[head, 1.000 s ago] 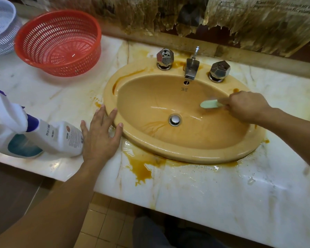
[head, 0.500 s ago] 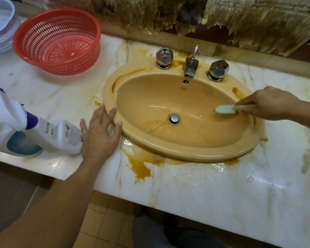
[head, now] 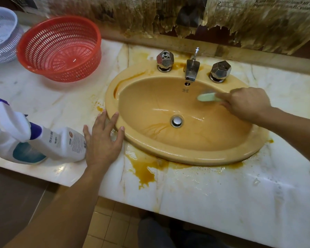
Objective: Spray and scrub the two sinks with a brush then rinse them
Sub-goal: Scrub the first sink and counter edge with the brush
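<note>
Marble desk [head: 213,197]: right hand [head: 247,102] grips pale-green plastic brush [head: 207,97] inside oval yellow ceramic sink [head: 195,156]; left hand [head: 102,140] rests flat, fingers spread.

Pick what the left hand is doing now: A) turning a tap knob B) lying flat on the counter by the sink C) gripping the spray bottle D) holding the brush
B: the left hand lies flat on the counter, fingers spread, fingertips at the sink rim; the right hand holds the brush.

one view — head-worn camera, wide angle, looking forward and down, close over the sink [head: 186,154] and counter [head: 222,197] — no second view.
</note>
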Motion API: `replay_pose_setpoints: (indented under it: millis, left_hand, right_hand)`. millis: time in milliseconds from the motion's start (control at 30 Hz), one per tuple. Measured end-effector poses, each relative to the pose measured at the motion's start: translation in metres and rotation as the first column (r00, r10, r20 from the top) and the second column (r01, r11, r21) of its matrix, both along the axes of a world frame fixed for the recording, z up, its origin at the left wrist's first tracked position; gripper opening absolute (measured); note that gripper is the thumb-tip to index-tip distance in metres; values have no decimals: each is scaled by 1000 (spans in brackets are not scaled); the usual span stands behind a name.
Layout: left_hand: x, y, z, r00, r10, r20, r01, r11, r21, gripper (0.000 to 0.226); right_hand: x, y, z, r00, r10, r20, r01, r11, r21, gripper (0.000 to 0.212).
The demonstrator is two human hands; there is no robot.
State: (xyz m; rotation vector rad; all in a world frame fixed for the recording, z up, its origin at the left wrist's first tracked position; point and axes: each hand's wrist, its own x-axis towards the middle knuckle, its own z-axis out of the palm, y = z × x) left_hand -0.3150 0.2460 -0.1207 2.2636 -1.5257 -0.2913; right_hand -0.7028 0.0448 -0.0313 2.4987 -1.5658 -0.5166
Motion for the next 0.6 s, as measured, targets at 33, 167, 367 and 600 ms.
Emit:
replay_pose_setpoints:
  millis: [33, 167, 367, 600]
  left_hand:
    - [0, 0, 0, 1000, -1, -2, 1, 1000, -1, 56]
    - [0, -1, 2, 1000, -2, -17, 2, 1000, 0, 58]
    - [1, 0, 2, 1000, -3, -26, 3, 1000, -7, 58]
    - [2, -1, 1, 1000, -8, 1, 8, 1000, 2, 57]
  right_hand:
    - [11, 0, -5, 998, 58, -6, -58, 998, -31, 43]
    - [32, -2, -42, 997, 43, -71, -27, 977, 212, 43]
    - [52, -14, -52, 999, -34, -16, 36, 985, 171, 42]
    - [47, -29, -39, 998, -64, -26, 69, 934, 352, 38]
